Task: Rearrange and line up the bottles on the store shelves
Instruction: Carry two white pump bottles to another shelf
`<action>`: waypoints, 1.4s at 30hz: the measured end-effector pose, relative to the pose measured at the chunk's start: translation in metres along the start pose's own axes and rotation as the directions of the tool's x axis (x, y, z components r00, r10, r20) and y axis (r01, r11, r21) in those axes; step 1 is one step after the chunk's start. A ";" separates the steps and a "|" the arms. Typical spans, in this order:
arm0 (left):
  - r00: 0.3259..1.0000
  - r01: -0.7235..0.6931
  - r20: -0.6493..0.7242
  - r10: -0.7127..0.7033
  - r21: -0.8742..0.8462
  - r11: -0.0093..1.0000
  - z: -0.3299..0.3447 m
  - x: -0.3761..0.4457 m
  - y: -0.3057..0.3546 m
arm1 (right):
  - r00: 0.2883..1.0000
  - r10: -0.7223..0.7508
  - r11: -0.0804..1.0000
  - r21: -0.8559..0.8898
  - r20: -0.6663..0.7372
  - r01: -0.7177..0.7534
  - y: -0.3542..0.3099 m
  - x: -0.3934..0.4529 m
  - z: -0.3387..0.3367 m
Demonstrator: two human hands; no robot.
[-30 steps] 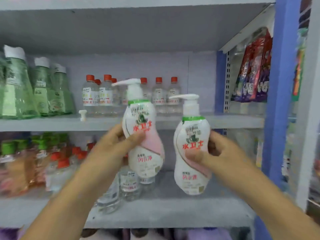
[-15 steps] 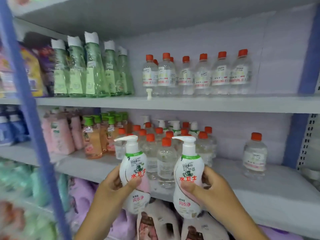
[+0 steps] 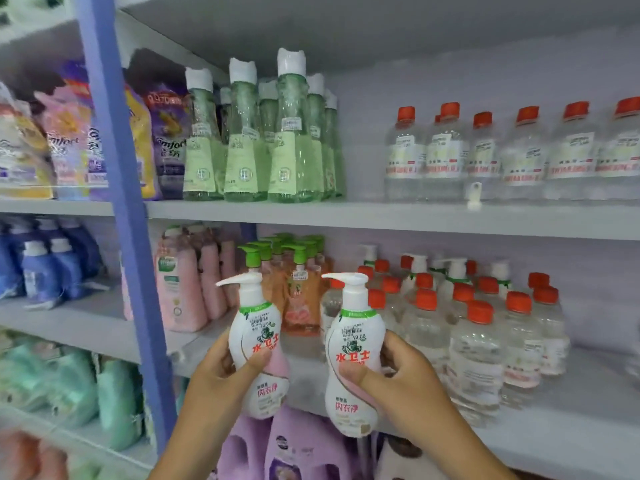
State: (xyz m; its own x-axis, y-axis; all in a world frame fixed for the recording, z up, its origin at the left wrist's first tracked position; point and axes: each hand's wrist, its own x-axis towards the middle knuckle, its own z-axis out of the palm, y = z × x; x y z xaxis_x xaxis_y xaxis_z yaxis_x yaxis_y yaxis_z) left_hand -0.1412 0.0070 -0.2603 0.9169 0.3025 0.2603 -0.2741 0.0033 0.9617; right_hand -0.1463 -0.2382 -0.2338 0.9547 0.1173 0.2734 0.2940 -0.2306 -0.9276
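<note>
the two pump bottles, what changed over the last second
Both hands carried the bottles leftward along the shelves, from the right end by the blue post and hanging packets to the section with the green-capped orange bottles and pink bottles. Unchanged: the left hand grips one white pump bottle, the right hand the other, both upright, side by side, nozzles pointing left.

Two pump bottles [image 3: 353, 355] before shelf [image 3: 571, 434]
</note>
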 end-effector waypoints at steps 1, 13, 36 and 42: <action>1.000 -0.006 0.029 0.006 0.004 1.000 -0.007 0.011 -0.003 | 1.000 0.006 1.000 0.006 -0.029 -0.006 0.001 0.009 0.016; 0.982 -0.055 0.183 0.052 0.014 0.998 -0.033 0.098 -0.044 | 0.934 0.039 0.995 -0.074 -0.355 -0.069 0.033 0.076 0.124; 0.997 0.024 -0.075 -0.025 -0.018 1.000 -0.133 0.064 -0.048 | 0.761 -0.254 0.934 -0.357 -0.597 0.032 0.054 0.065 0.174; 0.971 0.110 -0.224 -0.087 0.091 0.990 -0.233 0.073 -0.021 | 0.916 -0.159 0.975 0.085 -0.368 0.203 0.006 0.036 0.268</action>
State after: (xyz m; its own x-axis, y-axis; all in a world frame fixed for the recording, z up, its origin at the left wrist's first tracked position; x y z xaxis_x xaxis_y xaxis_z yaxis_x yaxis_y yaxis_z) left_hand -0.1362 0.2510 -0.2813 0.8491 0.5064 0.1500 -0.1444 -0.0507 0.9882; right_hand -0.1228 0.0236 -0.2983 0.8447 -0.2114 0.4917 0.4771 -0.1189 -0.8708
